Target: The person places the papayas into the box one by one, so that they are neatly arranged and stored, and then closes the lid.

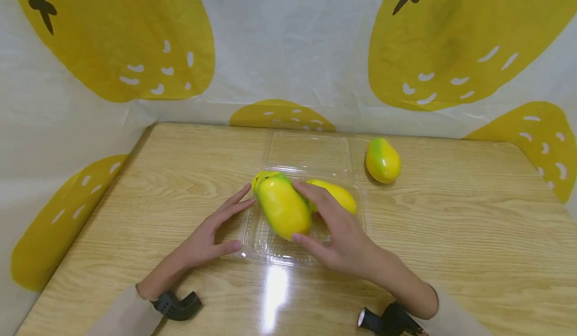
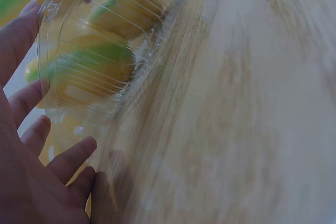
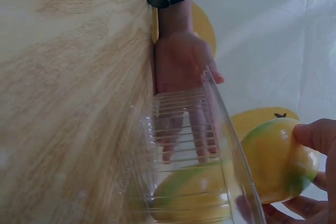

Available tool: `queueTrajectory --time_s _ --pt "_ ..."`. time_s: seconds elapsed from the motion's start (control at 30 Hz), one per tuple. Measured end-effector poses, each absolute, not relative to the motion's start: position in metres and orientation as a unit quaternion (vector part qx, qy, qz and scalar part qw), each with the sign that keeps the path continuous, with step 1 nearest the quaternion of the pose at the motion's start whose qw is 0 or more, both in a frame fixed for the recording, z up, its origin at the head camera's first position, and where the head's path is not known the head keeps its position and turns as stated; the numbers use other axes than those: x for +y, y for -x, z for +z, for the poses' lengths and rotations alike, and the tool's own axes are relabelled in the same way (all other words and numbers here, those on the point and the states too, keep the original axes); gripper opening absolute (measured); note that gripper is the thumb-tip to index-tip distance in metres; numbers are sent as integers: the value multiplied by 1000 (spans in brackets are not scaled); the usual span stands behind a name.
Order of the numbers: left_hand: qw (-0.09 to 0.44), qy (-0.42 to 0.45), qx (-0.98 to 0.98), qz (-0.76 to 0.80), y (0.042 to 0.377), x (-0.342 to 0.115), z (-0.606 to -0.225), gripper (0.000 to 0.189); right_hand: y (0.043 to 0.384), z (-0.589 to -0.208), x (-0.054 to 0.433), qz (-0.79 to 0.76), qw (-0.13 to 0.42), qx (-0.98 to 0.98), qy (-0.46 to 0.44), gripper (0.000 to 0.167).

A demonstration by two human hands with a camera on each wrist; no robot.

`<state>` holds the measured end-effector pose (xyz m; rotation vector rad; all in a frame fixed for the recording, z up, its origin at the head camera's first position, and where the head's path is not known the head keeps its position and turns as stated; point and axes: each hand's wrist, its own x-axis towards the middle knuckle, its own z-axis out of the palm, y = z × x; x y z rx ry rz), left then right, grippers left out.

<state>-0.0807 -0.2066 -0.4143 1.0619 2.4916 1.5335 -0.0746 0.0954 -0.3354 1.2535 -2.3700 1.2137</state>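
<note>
Over the clear plastic clamshell box (image 1: 270, 253), my right hand (image 1: 344, 231) grips a yellow-green mango (image 1: 286, 208) between thumb and fingers. A second mango (image 1: 335, 196) lies inside at the right. Part of another mango (image 1: 259, 180) shows at the box's back left, mostly hidden behind the held one. My left hand (image 1: 209, 236) is at the box's left side with fingers spread, fingertips at its edge. In the right wrist view, the held mango (image 3: 281, 158) is above the box rim, and a mango (image 3: 194, 192) shows through the wall.
The box's transparent lid (image 1: 308, 151) lies folded back towards the curtain. A further mango (image 1: 383, 160) sits on the wooden table (image 1: 451, 226), right of the lid. A white curtain (image 1: 288, 40) with yellow fruit prints borders the table's back and left.
</note>
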Motion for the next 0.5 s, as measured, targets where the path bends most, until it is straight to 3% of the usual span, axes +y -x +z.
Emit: queueTrajectory --time_s 0.5 --pt "18 -344 796 498 81 -207 -415 70 74 -345 92 384 92 -806 -441 77"
